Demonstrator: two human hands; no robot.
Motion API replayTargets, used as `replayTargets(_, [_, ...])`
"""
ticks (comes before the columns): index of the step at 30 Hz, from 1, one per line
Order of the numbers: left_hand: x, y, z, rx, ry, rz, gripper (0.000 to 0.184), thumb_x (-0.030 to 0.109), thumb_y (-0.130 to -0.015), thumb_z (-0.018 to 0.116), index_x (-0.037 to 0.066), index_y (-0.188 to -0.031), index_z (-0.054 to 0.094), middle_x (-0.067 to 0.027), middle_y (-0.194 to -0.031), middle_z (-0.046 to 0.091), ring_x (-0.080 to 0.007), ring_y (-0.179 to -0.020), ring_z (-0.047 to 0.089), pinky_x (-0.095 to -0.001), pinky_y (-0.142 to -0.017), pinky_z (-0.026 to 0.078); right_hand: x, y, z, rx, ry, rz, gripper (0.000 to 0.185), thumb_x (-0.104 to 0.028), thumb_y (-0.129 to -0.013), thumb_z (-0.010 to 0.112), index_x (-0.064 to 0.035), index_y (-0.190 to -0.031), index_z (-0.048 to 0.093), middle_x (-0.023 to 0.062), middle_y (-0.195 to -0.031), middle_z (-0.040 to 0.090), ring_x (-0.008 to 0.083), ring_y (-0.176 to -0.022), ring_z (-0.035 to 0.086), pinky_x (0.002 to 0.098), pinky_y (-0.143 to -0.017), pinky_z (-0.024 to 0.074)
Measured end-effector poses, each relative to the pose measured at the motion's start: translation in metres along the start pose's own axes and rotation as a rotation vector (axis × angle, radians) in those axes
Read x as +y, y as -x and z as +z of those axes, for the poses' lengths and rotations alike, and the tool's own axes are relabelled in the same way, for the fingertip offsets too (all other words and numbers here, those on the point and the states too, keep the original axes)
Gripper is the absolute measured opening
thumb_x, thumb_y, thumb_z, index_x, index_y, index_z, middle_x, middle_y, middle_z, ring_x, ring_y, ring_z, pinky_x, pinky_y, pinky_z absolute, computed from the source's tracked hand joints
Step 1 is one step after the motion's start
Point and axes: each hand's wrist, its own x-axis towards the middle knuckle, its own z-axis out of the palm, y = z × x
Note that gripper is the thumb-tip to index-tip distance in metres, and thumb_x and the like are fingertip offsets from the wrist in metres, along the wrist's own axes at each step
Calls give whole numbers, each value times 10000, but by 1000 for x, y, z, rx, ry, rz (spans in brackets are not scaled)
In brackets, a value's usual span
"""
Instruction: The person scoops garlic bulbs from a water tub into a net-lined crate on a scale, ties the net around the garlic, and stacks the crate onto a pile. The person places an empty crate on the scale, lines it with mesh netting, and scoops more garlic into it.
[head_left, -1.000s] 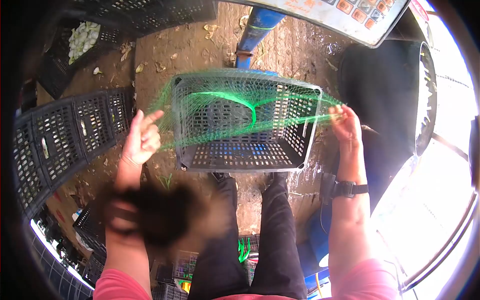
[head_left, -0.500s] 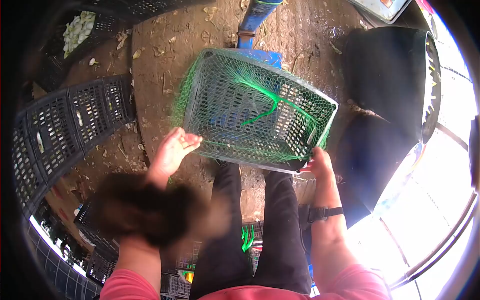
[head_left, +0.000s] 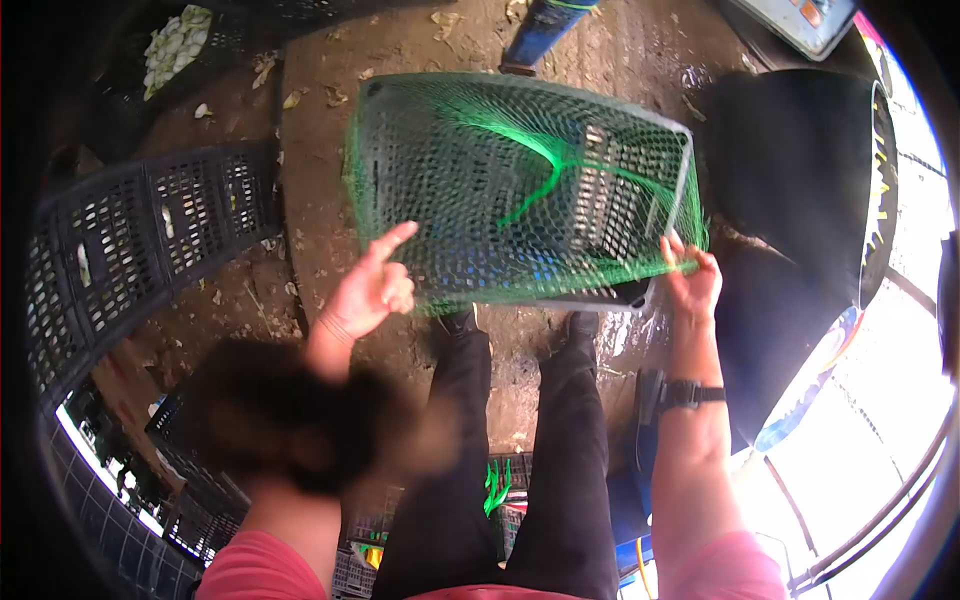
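Observation:
A green mesh net (head_left: 558, 162) is stretched over a grey plastic crate (head_left: 678, 170), with a thicker bunched strand across the middle. At the crate's near right corner, my right hand (head_left: 695, 285) pinches the net's edge between thumb and fingers. Near the crate's lower left side is my left hand (head_left: 368, 288), its index finger stretched out and its other fingers curled in at the net's edge. The net's near edge runs taut between the two hands. The crate's slatted inside shows through the mesh, with nothing visible in it.
Black slatted crates (head_left: 190, 205) stand at the left. Pale peeled pieces (head_left: 178, 50) lie in a dark crate at the upper left. A large black barrel (head_left: 790, 170) is at the right. A blue post (head_left: 545, 35) rises beyond the crate. Scraps litter the brown floor.
My right hand has moved right and farther from my body, drawing the net's edge over the near right corner. My left index finger is now extended. The crate appears slightly farther away.

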Motion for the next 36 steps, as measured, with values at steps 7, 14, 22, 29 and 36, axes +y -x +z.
replayTargets(7, [61,-55,25,-94,297,486,270,313,-941,433,84,-950,576,-201,-1273,476,-347,-1198,432,-512,-1023,321,13,-12,-36,153,-90,12,156,-54,-767,435,89,-800,489,343,-1093,496,449,-1056,494,548,-960,414])
replayTargets(14, [86,55,17,-19,50,588,268,261,-977,359,100,-842,526,-12,-727,530,-22,-383,343,-206,-399,287,8,-34,-49,360,26,-106,94,-6,-815,457,85,-794,471,221,-950,570,344,-937,587,369,-908,500])
replayTargets(22, [-47,64,-27,529,-269,99,174,281,-900,556,109,-881,547,-16,-856,588,-107,-717,537,-257,-646,442,38,-35,-42,166,-66,-30,249,-126,-937,434,103,-1034,433,219,-982,548,313,-870,591,354,-795,540])
replayTargets(29, [-63,49,-43,782,-381,110,202,247,-914,536,54,-855,550,-52,-865,575,-145,-800,549,-311,-717,477,12,35,24,311,961,-34,288,-365,-895,552,-97,-790,531,-44,-591,454,51,-433,378,215,-383,303])
replayTargets(36, [-70,50,-26,700,-78,298,240,339,-924,498,108,-868,529,-2,-786,533,-115,-703,509,-275,-633,443,55,105,-47,538,1286,-46,154,-151,-796,659,-62,-741,546,-1,-649,521,106,-581,478,236,-546,398])
